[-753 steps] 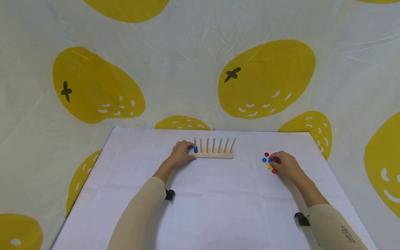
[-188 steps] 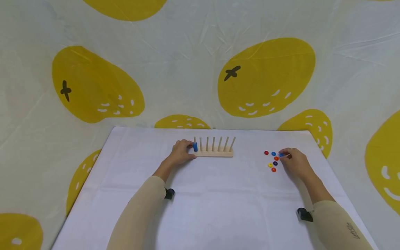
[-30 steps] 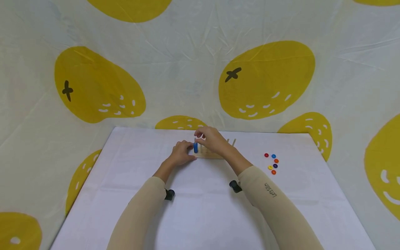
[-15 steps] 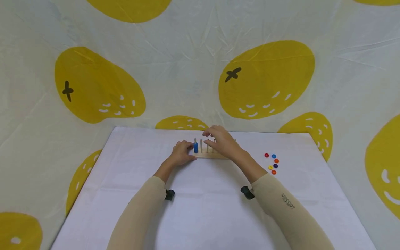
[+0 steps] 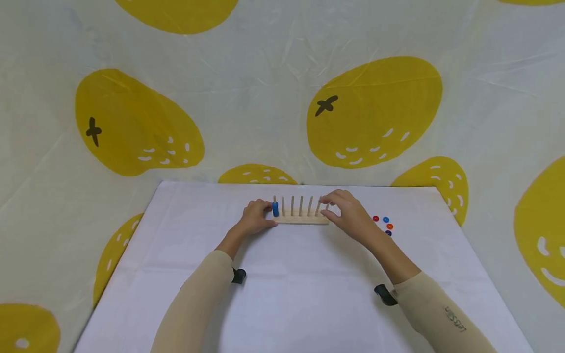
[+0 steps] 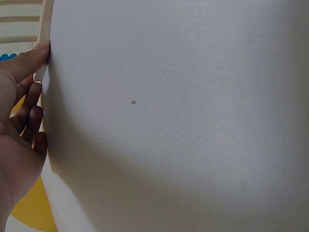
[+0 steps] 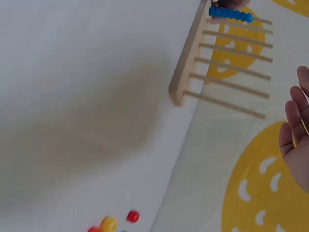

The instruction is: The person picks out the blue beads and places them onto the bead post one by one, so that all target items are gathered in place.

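A wooden rack of upright pegs [image 5: 304,220] stands near the table's back edge. Several blue beads [image 5: 275,209] are stacked on its leftmost peg, with the peg tip showing above them; the other pegs are bare. My left hand [image 5: 256,216] holds the rack's left end, the thumb [image 6: 34,60] against the base's front edge. My right hand [image 5: 348,212] hovers by the rack's right end, fingers apart and nothing between them. In the right wrist view, the rack [image 7: 186,67] is in full view, with the right hand's fingers [image 7: 297,113] clear of the pegs.
Right of the rack lie loose beads: red [image 5: 375,218], blue [image 5: 386,219], orange [image 5: 390,226] and dark purple [image 5: 388,233]. My right forearm hides others in the head view; a yellow bead [image 7: 108,224] shows in the right wrist view. A patterned cloth [image 5: 256,98] hangs behind the table.
The blue stack has grown taller since the oldest frame. Over the last second my right hand has drawn away from the leftmost peg toward the right, empty. The left hand stays put.
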